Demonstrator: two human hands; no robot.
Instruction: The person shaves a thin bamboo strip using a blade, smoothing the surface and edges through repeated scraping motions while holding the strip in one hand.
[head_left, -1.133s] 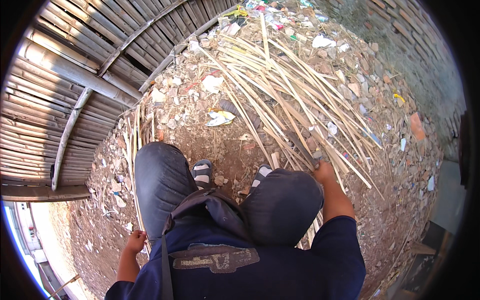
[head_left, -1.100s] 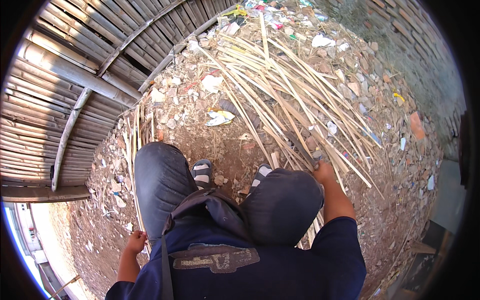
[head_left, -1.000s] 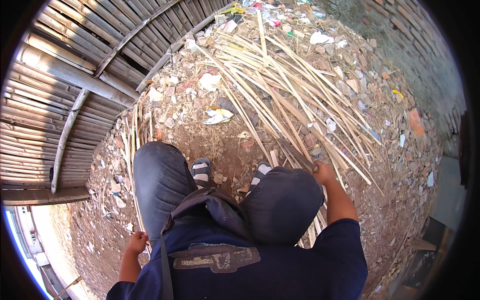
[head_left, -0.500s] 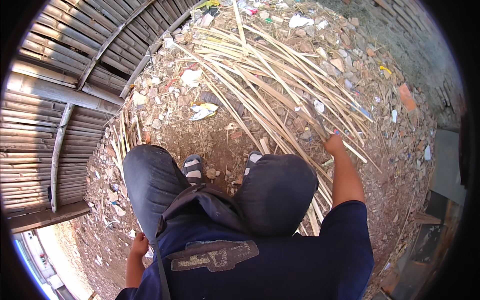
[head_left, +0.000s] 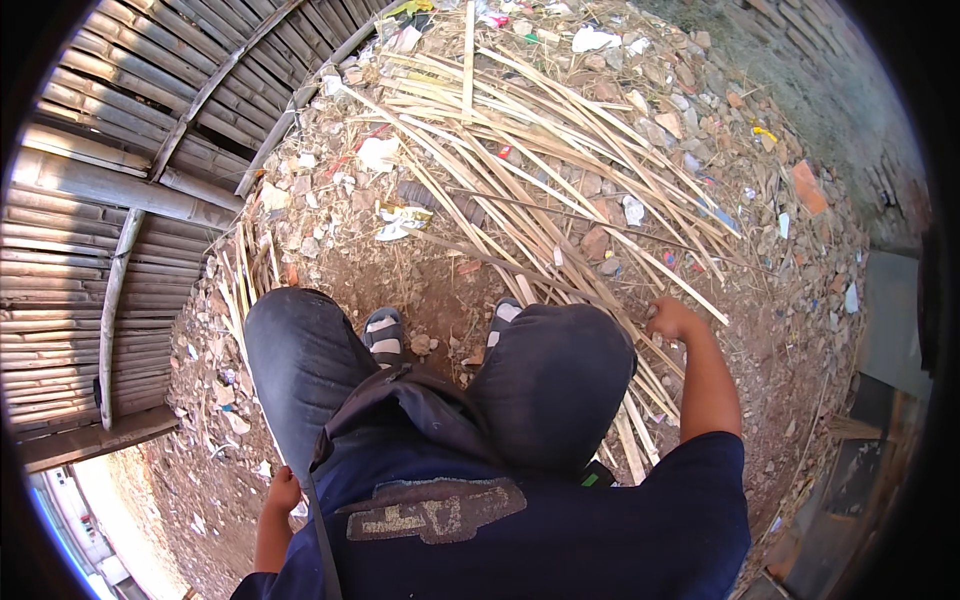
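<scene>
My right hand (head_left: 677,319) is closed beside my right knee, at the near end of a long brown bamboo strip (head_left: 510,268). That strip slants up and left across the pale bamboo strips (head_left: 560,160) heaped on the ground ahead. My left hand (head_left: 284,490) is curled closed beside my left thigh. A thin pale line runs down the outer thigh toward it, but what the fingers hold is hidden. More bamboo strips (head_left: 250,265) lean beyond my left knee, and several stick out (head_left: 632,440) from under my right thigh.
A bamboo slat wall (head_left: 130,190) stands along the left. Stony ground carries litter, including a crumpled white wrapper (head_left: 403,222), and a reddish brick piece (head_left: 810,187). A grey wall (head_left: 810,80) rises at the far right. My sandalled feet (head_left: 385,335) are between the knees.
My right hand has come down and slightly nearer. The brown strip has swung left and nearer, now lying across the gap ahead of my feet. My left hand has barely moved.
</scene>
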